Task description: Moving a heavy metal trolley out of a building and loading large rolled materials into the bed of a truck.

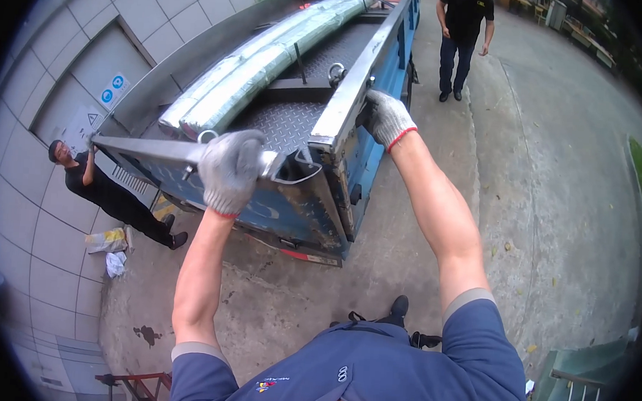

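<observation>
My left hand, in a white knitted glove with a red cuff, is closed over the top rail of a truck's tailgate, close to the rail's right end. A gap with a bent metal bracket lies between that end and the corner post. My right hand, in a matching glove, has its fingers curled in at the blue side panel, just below its metal top rail. The exact spot those fingertips grip is hidden. At the tailgate's far left end, another person has a raised hand by the rail.
Long silver-wrapped bundles lie on the checkered metal truck bed. A second person stands beyond the truck at the right. A tiled wall runs along the left, with bags at its foot. Concrete ground surrounds the truck.
</observation>
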The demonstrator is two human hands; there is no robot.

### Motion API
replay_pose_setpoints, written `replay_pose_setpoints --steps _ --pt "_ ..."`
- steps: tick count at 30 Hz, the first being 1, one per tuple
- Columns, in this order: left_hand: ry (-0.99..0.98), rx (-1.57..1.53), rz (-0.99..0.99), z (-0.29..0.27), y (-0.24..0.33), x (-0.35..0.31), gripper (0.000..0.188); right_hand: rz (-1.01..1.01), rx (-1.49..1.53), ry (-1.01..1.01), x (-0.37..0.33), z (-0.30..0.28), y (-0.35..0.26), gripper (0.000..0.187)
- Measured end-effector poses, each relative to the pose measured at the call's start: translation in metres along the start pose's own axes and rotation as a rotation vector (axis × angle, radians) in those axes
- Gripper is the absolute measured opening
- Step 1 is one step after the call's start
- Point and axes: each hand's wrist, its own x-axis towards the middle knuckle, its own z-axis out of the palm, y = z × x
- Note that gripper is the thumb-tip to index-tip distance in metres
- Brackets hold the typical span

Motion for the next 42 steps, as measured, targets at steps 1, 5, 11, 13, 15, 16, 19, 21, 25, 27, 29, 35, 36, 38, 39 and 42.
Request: replay_pose_setpoints --steps 1,5,11,13,15,16,19,21,25,27,29,35,36,38,39,42 --pt "-0.004 0.009 -0.042 -0.003 0.005 -0.001 0.023 -0.001 -0.006 0.004 0.006 -0.001 -0.005 0.022" --pt "0.079 0.016 0.004 -0.012 0.002 -0.003 0.025 0.005 -0.058 -0.041 0.016 0.008 -0.018 0.025" --pt "0.118 0.007 0.001 -0.037 0.000 -0.023 0.032 -0.007 -0.167 -0.081 -0.024 0.021 -0.014 0.029" --pt "0.148 -0.020 -0.010 -0.051 0.000 -0.034 0.037 0.025 -0.146 -0.030 -0.037 0.021 -0.005 0.023" --pt "0.181 -0.015 0.026 -0.068 0.002 -0.048 0.038 -0.044 -0.172 -0.083 -0.059 0.015 0.009 0.029" --pt "0.195 -0.022 0.051 -0.075 0.000 -0.057 0.038 -0.117 -0.249 -0.064 -0.076 0.017 0.017 0.037" --pt "0.237 -0.014 0.065 -0.101 -0.002 -0.092 0.039 -0.804 -0.861 0.237 -0.173 0.058 0.063 0.047" --pt "0.300 -0.013 0.060 -0.112 0.007 -0.114 0.039 -1.132 -0.712 -0.167 -0.232 0.048 0.109 0.064" --pt "0.453 0.070 -0.182 -0.117 -0.010 -0.235 0.045 -0.955 -1.107 -0.716 -0.320 0.112 0.157 0.082" --pt "0.742 0.095 -0.243 -0.121 0.018 -0.224 0.063 -0.911 -1.216 -0.802 -0.330 0.108 0.170 0.084" --pt "0.816 0.116 -0.363 -0.117 0.029 -0.249 0.065 -0.880 -1.292 -0.849 -0.357 0.117 0.177 0.072" --pt "0.983 -0.424 -1.120 -0.169 0.097 -0.332 0.075 -0.962 -1.200 -1.072 -0.414 0.116 0.221 0.051" --pt "0.995 -0.410 -1.129 -0.182 0.108 -0.344 0.075 -0.968 -1.182 -1.141 -0.427 0.114 0.230 0.048" --pt "1.135 -0.880 -1.300 -0.202 0.132 -0.361 0.066 -0.992 -1.155 -1.168 -0.453 0.113 0.249 0.042" --pt "1.140 -1.211 -1.411 -0.209 0.140 -0.376 0.066 -0.995 -1.149 -1.208 -0.462 0.108 0.261 0.040" --pt "1.048 -1.330 -1.602 -0.191 0.141 -0.449 0.062 -0.957 -1.158 -1.316 -0.484 0.071 0.290 0.041"
